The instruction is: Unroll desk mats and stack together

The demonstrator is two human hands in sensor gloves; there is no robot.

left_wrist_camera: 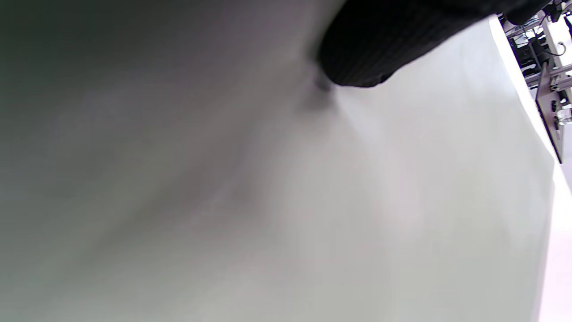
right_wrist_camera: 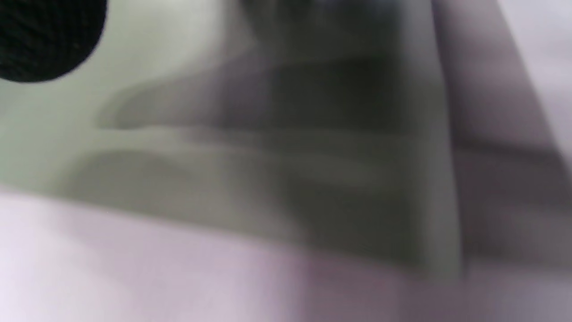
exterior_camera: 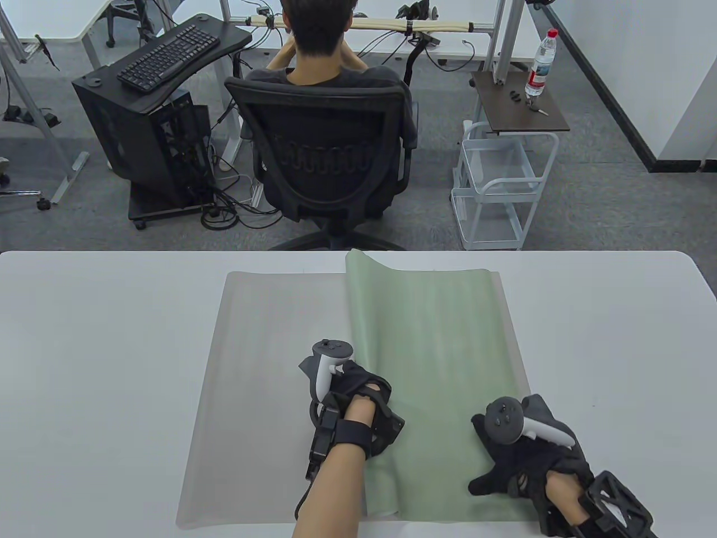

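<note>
A grey desk mat lies flat on the white table. A green desk mat lies on top of its right half, its left edge still curled up. My left hand rests on the green mat's left edge near the front. My right hand presses flat on the green mat's front right corner, fingers spread. In the left wrist view a gloved fingertip touches the mat. The right wrist view shows the green mat's corner on the table, blurred.
A person sits in a black office chair just beyond the table's far edge. A white wire cart with a water bottle stands at the back right. A computer tower and keyboard stand at the back left.
</note>
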